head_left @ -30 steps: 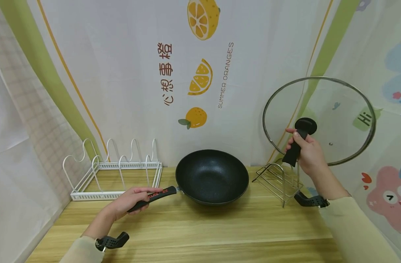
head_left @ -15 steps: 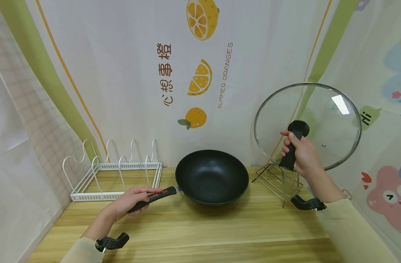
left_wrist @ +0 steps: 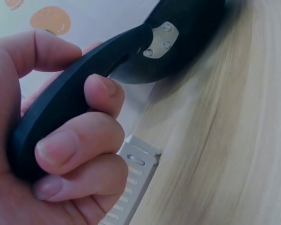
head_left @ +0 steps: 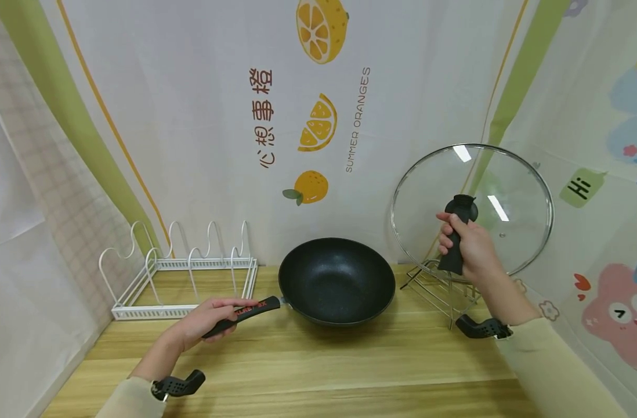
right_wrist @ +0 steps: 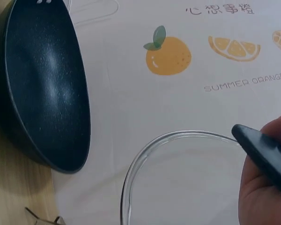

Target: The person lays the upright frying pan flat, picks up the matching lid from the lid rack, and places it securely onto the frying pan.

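Note:
A black wok [head_left: 336, 281] stands at the back middle of the wooden table, its inside bare. My left hand [head_left: 206, 319] grips its black handle [left_wrist: 79, 89], fingers curled round it. On the right, my right hand [head_left: 479, 251] holds a large round glass lid [head_left: 522, 212] by its black handle [head_left: 456, 244]. The lid is upright, its metal rim facing the back curtain. Its lower edge overlaps a small metal wire rack [head_left: 451, 307] in the head view; whether they touch I cannot tell. In the right wrist view the lid handle [right_wrist: 264, 157] sits within the curled hand.
A white rack with several wire dividers [head_left: 167, 312] stands at the back left of the table [head_left: 318, 371]. Behind everything hangs a curtain [head_left: 203, 174] printed with oranges. Another printed curtain [head_left: 611, 232] closes off the right side.
My right hand has carried the lid leftward and downward, nearer to the small wire rack. The left hand and the wok have stayed in place.

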Demonstrator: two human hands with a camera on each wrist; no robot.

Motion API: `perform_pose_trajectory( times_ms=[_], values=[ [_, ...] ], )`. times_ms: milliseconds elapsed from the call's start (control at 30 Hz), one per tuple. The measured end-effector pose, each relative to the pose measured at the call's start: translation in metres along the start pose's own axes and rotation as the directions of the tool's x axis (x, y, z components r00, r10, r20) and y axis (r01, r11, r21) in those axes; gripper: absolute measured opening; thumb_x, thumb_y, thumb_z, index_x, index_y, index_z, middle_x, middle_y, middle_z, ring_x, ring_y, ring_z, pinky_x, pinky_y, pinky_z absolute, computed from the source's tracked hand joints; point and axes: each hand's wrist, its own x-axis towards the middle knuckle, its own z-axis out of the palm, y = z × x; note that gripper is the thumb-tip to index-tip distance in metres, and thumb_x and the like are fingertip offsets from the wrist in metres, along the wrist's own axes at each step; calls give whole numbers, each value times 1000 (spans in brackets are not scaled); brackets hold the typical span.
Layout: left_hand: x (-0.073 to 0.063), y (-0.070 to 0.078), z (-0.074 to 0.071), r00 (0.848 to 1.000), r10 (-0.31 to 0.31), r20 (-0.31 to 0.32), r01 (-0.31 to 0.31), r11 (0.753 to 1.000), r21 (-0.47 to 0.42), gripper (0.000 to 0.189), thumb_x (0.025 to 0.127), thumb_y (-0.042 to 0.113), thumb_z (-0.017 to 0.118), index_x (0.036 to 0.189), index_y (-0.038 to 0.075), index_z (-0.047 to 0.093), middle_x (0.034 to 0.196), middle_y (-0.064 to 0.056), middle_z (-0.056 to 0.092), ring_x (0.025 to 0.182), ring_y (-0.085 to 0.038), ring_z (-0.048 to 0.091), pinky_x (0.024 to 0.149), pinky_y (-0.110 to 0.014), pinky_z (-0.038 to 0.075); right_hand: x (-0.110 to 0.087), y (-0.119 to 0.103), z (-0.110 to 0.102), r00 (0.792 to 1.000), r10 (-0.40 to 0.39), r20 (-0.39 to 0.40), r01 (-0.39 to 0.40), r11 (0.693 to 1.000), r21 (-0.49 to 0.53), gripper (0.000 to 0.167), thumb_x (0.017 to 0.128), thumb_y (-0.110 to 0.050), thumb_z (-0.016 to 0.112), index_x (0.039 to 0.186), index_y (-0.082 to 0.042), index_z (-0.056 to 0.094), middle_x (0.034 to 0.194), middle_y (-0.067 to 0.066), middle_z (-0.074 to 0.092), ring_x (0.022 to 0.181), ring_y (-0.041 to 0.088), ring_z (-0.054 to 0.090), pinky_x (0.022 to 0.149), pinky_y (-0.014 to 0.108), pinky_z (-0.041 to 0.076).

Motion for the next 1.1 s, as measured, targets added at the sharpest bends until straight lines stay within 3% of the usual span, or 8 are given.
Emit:
perform_pose_trajectory(
  times_ms=[333,667,933,1100],
  values=[
    [0,2,0,1000,-6,-3,6,1000,13,54,105,12,52,158,7,59,73,1,58,54,-7,44,48,-20,36,4,6,10,999,50,16,-51,995,88,32,118,-31,43,137,-6,51,83,-6,54,61,6,48,56,20,48],
    [0,1,1,1000,-3,4,3,1000,9,54,105,12,51,158,7,59,73,2,58,54,-7,44,48,-20,36,5,8,24,993,116,4,-116,991,64,34,118,-32,40,139,-6,47,82,-8,52,60,4,46,55,18,46],
    [0,1,1,1000,0,6,0,1000,6,54,105,11,51,158,6,59,73,1,58,54,-6,44,48,-19,36,7,12,32,987,154,33,-156,985,78,32,119,-30,40,134,-6,55,83,-6,53,60,5,45,54,17,46],
    [0,2,1,1000,-2,1,2,1000,9,54,105,12,51,158,6,59,73,2,58,54,-6,44,48,-19,36,8,15,37,983,179,44,-180,983,29,33,119,-30,41,134,-6,58,83,-7,54,59,4,46,54,16,46]
  ],
)
